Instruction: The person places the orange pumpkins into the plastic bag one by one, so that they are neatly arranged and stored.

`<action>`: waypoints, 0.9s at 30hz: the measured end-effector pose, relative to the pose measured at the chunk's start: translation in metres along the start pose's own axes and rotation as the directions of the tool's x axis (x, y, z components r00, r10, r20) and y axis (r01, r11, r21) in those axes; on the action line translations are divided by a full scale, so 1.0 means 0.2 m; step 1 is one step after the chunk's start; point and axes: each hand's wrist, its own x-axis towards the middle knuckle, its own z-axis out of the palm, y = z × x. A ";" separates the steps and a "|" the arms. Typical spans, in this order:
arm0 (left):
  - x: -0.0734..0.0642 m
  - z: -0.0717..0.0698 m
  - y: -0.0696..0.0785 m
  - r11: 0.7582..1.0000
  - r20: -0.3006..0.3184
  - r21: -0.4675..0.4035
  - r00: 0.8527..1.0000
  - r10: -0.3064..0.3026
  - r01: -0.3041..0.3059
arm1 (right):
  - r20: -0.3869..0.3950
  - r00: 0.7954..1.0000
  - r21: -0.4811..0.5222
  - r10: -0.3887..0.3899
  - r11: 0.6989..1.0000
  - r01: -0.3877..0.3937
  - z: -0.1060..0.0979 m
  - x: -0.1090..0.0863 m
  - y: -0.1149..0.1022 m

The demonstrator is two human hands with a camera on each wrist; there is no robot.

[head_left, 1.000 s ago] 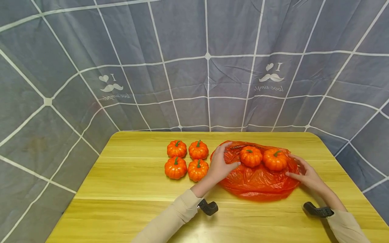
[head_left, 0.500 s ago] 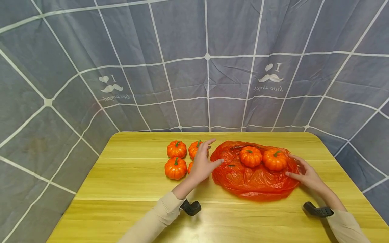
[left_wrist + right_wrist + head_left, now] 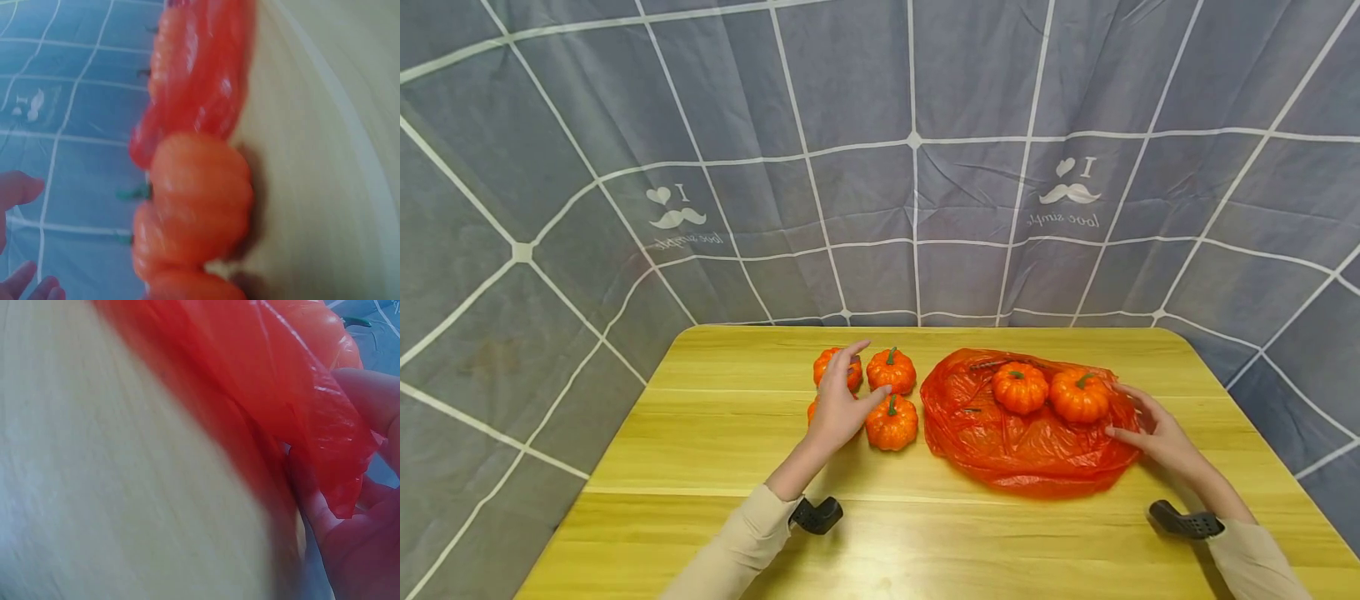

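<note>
My left hand (image 3: pixel 838 408) hovers with spread fingers over the left side of a group of small orange pumpkins. It partly covers the back-left pumpkin (image 3: pixel 822 363) and most of the front-left one. Uncovered beside it are the back-right pumpkin (image 3: pixel 891 371) and the front-right pumpkin (image 3: pixel 892 422), each with a green stem. My right hand (image 3: pixel 1161 429) rests at the right edge of a red plastic bag (image 3: pixel 1022 458), thumb and fingers apart, with a fold of the bag between them. Nearest to it is a pumpkin (image 3: pixel 1078 396) lying on the bag.
Another pumpkin (image 3: pixel 1019 388) lies on the bag, left of the one by my right hand. Everything stands on a yellow wooden table (image 3: pixel 700 467). A grey checked cloth (image 3: pixel 850 200) hangs behind and at the sides.
My left hand has moved left, from the bag's left side across to the grouped pumpkins. The right hand, the bag and the pumpkins have stayed in place.
</note>
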 end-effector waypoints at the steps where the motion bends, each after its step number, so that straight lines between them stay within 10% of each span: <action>1: 0.00 -0.02 -0.02 1.000 -0.008 0.010 1.000 0.003 -0.003 | -0.001 1.000 -0.005 -0.001 1.000 0.001 0.00 0.00 0.00; 17: -0.12 -0.19 -0.22 0.988 -0.055 0.007 0.987 -0.153 0.154 | -0.002 1.000 -0.084 0.022 0.996 -0.022 0.01 0.00 -0.01; 27: -0.19 -0.19 -0.32 0.933 0.026 -0.049 0.934 -0.357 0.358 | -0.001 0.999 -0.052 0.035 0.998 -0.035 0.01 0.00 -0.02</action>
